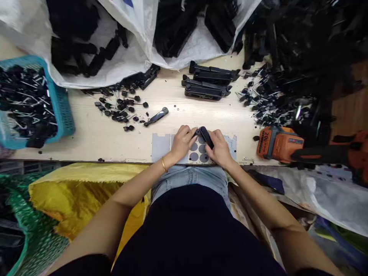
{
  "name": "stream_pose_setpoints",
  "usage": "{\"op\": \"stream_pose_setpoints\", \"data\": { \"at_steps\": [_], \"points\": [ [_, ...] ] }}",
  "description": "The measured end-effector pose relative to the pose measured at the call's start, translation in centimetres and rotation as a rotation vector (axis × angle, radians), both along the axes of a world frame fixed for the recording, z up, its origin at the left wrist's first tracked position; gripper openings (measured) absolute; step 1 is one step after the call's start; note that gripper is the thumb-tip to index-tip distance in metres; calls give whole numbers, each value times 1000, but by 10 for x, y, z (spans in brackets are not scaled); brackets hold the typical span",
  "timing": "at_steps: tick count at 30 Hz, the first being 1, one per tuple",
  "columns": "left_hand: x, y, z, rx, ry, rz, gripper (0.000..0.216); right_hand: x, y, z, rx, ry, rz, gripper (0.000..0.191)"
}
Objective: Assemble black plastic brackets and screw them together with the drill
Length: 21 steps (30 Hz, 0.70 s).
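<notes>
My left hand (182, 142) and my right hand (220, 148) meet over a grey sheet (161, 145) with round dark pads at the table's near edge. Both are closed on one small black plastic part (206, 135), the left pinching its left end, the right wrapped round its lower right end. What the fingertips do on the part is too small to see.
Several black knobs with metal pins (122, 109) lie left of centre, with a grey-black handle (156, 117). Stacked black parts (207, 82) sit behind. A blue basket (61, 111) of knobs is at left, an orange cordless driver (280, 143) at right, white sacks (135, 50) at back.
</notes>
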<state>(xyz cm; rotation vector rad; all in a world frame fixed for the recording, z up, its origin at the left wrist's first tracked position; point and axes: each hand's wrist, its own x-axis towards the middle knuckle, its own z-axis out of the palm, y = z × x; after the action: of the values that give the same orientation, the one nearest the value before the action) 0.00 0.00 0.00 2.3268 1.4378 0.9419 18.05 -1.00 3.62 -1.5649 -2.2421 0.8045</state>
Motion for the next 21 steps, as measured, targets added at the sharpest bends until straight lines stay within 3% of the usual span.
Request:
{"op": "stream_pose_setpoints", "data": {
  "at_steps": [6,11,15,21],
  "points": [
    [16,5,-4,-76,-86,126,27,2,0,-5,-9,18,-16,50],
    [13,16,-4,-110,-87,-78,25,1,-1,-6,-7,45,-41,51],
    [23,9,-2,-123,-140,119,27,0,-2,-5,10,50,-48,49],
    [37,1,0,-195,-161,196,26,-1,-2,-5,4,45,-63,47]
  ]
}}
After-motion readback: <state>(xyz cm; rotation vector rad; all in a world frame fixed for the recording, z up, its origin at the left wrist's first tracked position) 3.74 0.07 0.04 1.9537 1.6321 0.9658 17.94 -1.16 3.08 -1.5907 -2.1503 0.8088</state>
